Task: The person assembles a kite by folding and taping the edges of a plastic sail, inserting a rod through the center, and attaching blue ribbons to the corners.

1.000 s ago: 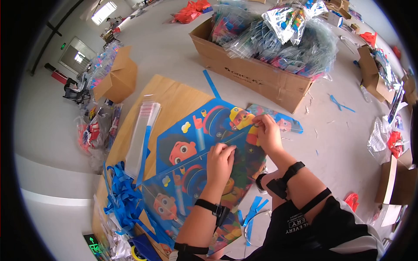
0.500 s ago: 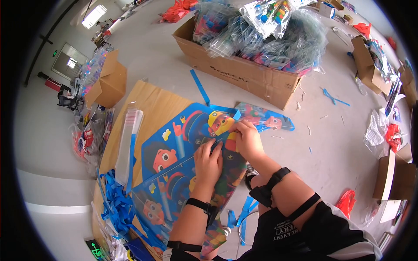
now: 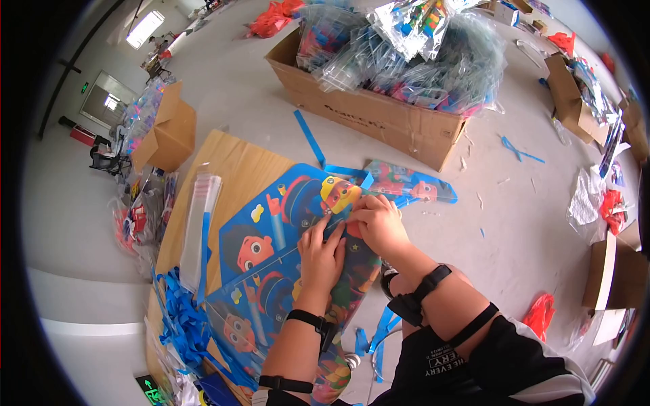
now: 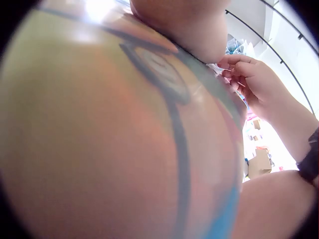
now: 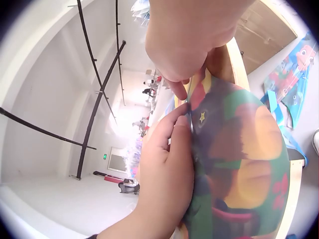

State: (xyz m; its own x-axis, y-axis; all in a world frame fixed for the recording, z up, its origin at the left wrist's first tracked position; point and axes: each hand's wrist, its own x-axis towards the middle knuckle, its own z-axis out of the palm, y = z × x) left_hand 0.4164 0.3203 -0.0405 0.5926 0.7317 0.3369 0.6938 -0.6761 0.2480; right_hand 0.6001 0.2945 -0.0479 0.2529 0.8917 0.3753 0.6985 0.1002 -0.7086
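A glossy blue sheet (image 3: 247,247) printed with cartoon figures lies over the table, its near part overlapping as a second layer and hanging past the edge. The left hand (image 3: 321,260) pinches the layer's edge between thumb and fingers, also seen in the right wrist view, where the left hand (image 5: 167,164) grips from below. Close beside it, the right hand (image 3: 380,224) pinches the same edge with bent fingers. In the left wrist view the printed surface (image 4: 109,129) fills most of the picture, with the right hand (image 4: 261,87) beyond it.
Clear plastic strips or sleeves (image 3: 200,233) and a tangle of blue straps (image 3: 181,318) lie on the wooden table (image 3: 237,152). Another printed piece (image 3: 413,184) sticks out beyond the sheet. Behind stands a cardboard box (image 3: 365,115) full of plastic-wrapped packs; more boxes stand right and left.
The right hand has come left along the edge, closer to the left hand. The head view has shifted, so the table and boxes sit further left than in the earliest frame.
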